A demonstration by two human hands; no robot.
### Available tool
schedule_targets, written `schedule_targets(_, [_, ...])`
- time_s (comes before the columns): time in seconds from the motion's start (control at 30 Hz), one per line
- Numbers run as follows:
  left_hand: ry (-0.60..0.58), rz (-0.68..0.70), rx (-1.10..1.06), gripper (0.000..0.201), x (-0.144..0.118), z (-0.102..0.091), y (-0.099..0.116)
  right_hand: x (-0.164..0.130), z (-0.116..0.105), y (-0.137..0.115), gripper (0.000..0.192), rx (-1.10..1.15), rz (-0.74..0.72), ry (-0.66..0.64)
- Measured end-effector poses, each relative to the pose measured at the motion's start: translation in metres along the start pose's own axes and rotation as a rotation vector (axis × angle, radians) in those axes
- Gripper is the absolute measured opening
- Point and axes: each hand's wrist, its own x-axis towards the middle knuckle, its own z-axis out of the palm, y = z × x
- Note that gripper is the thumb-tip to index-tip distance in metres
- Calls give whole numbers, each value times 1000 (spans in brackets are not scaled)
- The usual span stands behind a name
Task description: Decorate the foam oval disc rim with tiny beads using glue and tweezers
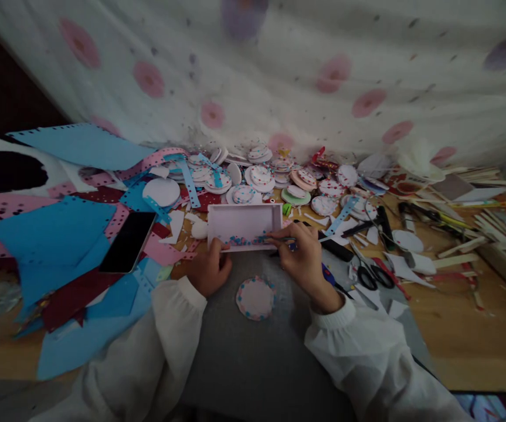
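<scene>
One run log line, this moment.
left hand: gripping white box | right hand: pinching thin tool | dots: in box, near side | round disc: on grey mat

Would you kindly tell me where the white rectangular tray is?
In the head view, the tray is central, between the left hand and right hand, beyond the round dot-edged disc.

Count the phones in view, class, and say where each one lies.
1: the phone lies among coloured paper, to the left of the white box. Another could be hidden under the clutter.
</scene>
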Motion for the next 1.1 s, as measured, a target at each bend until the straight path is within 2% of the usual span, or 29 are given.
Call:
schedule_targets(0.17, [-9, -23, -5, 13, -1, 1, 1, 9, 11, -1, 8, -103, -4, -155])
schedule_targets(0.43, [-60, -60, 16, 16, -1, -3, 5, 11, 23, -1, 5, -191, -27, -262])
schedule_targets(0.53, [-63, -52, 9, 15, -2, -2, 4, 11, 18, -4, 7, -116, -9, -185])
schedule_targets(0.7, [-32, -28, -34, 14, -2, 0, 2, -1, -4, -5, 9, 174, 142, 58])
schedule_targets(0.87, [-1, 9, -99, 30, 1, 2, -1, -21, -11, -1, 14, 366, 278, 193])
schedule_targets(0.97, [-5, -32, -209, 47, 2, 0, 1, -26, -9, -1, 14, 491, 308, 209])
schedule_targets(1.03, [35, -53, -344, 55, 1, -3, 5, -27, -8, -3, 15, 590, 302, 189])
schedule_targets(1.1, [109, -37, -471, 50, 0, -8, 12, -29, -8, -6, 16, 657, 307, 166])
